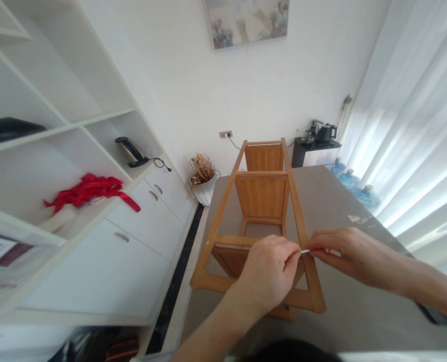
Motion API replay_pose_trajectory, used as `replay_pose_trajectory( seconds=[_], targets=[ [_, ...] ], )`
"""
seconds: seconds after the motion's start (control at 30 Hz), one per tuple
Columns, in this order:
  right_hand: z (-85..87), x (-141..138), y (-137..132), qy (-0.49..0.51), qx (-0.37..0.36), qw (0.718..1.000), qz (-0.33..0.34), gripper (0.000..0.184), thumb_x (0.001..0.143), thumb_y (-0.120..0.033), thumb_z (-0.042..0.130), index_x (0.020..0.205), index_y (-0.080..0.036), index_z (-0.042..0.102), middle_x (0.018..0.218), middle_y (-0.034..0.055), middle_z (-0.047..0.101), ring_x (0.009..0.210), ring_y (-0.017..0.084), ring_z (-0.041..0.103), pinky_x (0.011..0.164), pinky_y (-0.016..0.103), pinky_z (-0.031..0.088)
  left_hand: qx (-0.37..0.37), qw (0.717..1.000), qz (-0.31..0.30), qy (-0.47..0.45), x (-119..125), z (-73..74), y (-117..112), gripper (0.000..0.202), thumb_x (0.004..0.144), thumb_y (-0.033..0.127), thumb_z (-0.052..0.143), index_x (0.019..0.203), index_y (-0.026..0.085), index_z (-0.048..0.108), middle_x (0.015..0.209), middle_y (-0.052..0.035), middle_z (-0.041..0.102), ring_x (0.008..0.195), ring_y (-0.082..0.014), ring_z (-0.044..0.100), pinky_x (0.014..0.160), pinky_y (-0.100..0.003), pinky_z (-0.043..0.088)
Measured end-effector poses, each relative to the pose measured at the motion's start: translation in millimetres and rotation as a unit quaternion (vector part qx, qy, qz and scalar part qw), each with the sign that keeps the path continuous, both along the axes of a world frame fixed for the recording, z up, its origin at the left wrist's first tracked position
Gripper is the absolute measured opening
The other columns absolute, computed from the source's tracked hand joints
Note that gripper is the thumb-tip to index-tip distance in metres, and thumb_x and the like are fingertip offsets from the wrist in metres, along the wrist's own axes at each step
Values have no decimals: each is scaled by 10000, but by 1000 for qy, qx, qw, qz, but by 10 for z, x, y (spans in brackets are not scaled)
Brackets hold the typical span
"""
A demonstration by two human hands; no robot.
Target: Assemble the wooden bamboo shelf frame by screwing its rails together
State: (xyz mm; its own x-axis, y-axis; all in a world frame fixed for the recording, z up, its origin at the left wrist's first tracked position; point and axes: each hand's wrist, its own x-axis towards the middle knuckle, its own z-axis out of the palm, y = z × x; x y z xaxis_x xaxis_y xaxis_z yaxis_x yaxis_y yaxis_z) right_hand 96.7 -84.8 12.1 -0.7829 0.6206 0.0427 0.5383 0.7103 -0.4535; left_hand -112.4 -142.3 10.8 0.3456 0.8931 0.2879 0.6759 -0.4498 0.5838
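A wooden shelf rack (263, 197) with slatted panels rests on the grey table (359, 281). Over its near right side rail, my left hand (272, 266) pinches one end of a small thin white piece (305, 251). The other end of that white piece is pinched by my right hand (344, 251), just right of the rail. Both hands have their fingertips pressed together. What exactly the white piece is cannot be made out, since my fingers cover most of it.
At left stands a white cabinet (132, 241) with open shelves holding an electric kettle (130, 152) and red ribbon (89, 192). Beyond the table are a pot of dried stalks (204, 176), a small black-topped stand (317, 153) and blue water bottles (366, 196) by the curtain (427, 125).
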Motion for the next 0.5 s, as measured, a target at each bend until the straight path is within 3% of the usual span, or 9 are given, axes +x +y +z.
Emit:
replay_pose_trajectory(
  seconds=[0.27, 0.5],
  targets=[
    [12, -12, -13, -9, 13, 1000, 15, 276, 963, -323, 377, 936, -222, 632, 836, 20, 653, 722, 133, 592, 649, 246, 396, -43, 999, -23, 5, -79, 26, 27, 223, 924, 212, 491, 850, 174, 698, 733, -21, 633, 739, -145, 566, 694, -246, 426],
    [89, -18, 61, -13, -26, 1000, 9, 337, 960, -387, 374, 837, -209, 633, 750, 11, 634, 663, 128, 559, 616, 252, 383, -29, 995, -71, 67, -131, 96, 193, 230, 921, 197, 490, 836, 177, 703, 713, -16, 599, 732, -139, 558, 698, -241, 419]
  ],
)
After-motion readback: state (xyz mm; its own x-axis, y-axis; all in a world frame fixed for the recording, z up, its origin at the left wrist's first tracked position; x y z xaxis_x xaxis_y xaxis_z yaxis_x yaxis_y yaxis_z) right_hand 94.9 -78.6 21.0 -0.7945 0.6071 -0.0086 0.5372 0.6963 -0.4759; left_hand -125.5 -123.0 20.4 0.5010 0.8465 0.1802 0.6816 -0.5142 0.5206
